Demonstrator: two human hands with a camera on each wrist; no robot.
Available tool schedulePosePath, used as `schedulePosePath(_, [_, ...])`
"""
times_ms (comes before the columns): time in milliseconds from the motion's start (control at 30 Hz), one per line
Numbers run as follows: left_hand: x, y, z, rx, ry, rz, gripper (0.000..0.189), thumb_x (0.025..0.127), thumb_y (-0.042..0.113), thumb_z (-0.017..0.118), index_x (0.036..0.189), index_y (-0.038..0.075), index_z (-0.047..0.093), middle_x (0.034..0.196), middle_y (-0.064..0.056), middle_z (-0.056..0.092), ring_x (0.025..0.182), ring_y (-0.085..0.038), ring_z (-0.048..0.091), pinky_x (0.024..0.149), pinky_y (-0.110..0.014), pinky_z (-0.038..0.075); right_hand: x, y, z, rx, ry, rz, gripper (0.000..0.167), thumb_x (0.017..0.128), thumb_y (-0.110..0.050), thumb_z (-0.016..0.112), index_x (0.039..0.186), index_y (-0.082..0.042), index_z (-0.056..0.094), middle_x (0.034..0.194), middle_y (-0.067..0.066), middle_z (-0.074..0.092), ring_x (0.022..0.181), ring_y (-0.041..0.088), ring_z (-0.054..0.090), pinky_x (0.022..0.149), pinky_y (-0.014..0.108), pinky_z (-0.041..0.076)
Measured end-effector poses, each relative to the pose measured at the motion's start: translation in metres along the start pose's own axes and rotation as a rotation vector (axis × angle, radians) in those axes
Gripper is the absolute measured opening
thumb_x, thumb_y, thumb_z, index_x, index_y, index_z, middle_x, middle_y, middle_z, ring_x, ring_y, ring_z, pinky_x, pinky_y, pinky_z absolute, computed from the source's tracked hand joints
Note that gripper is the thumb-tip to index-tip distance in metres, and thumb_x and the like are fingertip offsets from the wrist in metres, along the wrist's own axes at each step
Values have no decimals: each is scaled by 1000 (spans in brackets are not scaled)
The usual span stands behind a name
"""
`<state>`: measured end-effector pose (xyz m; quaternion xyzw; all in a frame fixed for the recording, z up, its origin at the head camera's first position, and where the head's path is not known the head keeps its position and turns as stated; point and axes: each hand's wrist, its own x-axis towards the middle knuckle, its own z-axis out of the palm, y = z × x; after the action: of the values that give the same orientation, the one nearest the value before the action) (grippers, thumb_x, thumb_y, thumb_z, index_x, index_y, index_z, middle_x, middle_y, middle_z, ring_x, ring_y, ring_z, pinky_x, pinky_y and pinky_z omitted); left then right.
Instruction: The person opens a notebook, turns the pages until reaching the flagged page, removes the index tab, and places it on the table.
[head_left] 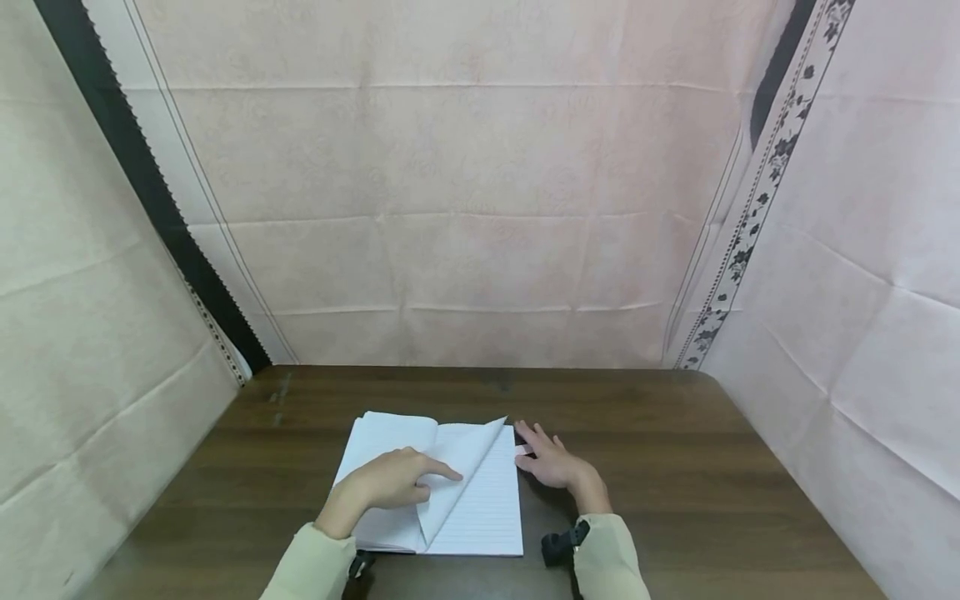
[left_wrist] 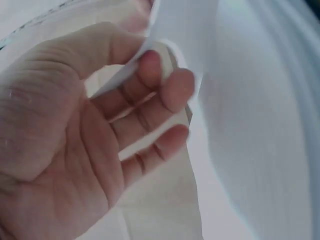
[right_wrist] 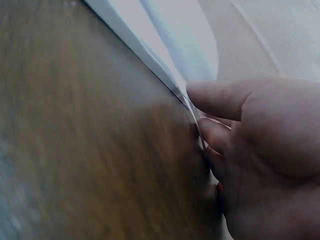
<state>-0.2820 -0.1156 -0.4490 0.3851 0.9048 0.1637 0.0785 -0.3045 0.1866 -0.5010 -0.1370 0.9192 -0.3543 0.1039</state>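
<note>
An open lined notebook [head_left: 480,517] lies on the table, with one page [head_left: 468,446] lifted in a slanting fold across it. My left hand [head_left: 390,479] is over the notebook, its straight index finger touching the raised page. In the left wrist view, the thumb is at the edge of the white sheet [left_wrist: 250,125] and the other fingers are loosely bent. At the notebook's right edge, my right hand [head_left: 551,461] holds a thin white strip of paper [head_left: 522,450] between thumb and fingers. The right wrist view shows the thumb tip on the notebook's corner [right_wrist: 175,82].
The brown wooden table [head_left: 675,467] extends around the notebook. Pale cloth sheets [head_left: 465,208] hang behind and at both sides, one with a dark floral border [head_left: 750,217]. A black camera strap [head_left: 562,542] sits on the right wrist.
</note>
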Motion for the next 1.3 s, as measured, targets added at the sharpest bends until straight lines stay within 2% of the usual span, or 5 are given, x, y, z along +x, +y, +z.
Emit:
schedulePosePath(300, [-15,-7,-8,27,-69,-111,47,83,1,68,119,29,75,123,-3,69,90,-15,50,78,-35,44,0,2,-2,-95,-64,-114,55,102,-33,55,153,-16,43,164,21,16,151,43,4,115,67,0])
schedulePosePath(533, [-29,-13,-23,-66,-145,-217,47,83,-3,67,122,22,74,73,-2,62,48,-8,40,54,-25,36,0,2,-3,-92,-61,-119,59,100,-37,58,153,-16,44,164,21,16,151,44,4,114,67,0])
schedulePosePath(667, [-37,-14,-28,-111,-170,-308,42,81,-5,65,115,17,77,52,0,50,46,-10,41,54,-25,35,0,3,-3,-93,-71,-129,61,99,-39,59,153,-16,42,164,21,15,151,44,3,114,67,0])
schedulePosePath(1100, [-54,-19,-38,-279,-252,-584,15,89,22,74,103,21,79,52,-2,51,44,-10,39,44,-22,33,0,3,-1,-88,-56,-139,53,103,-25,54,154,-15,42,164,21,17,151,43,4,114,68,0])
schedulePosePath(1300, [-53,-18,-40,-230,-232,-582,8,88,25,76,89,18,78,50,1,46,43,-9,34,41,-21,28,1,3,1,-109,-27,-131,47,105,-10,46,152,-16,45,163,21,18,150,44,7,115,67,2])
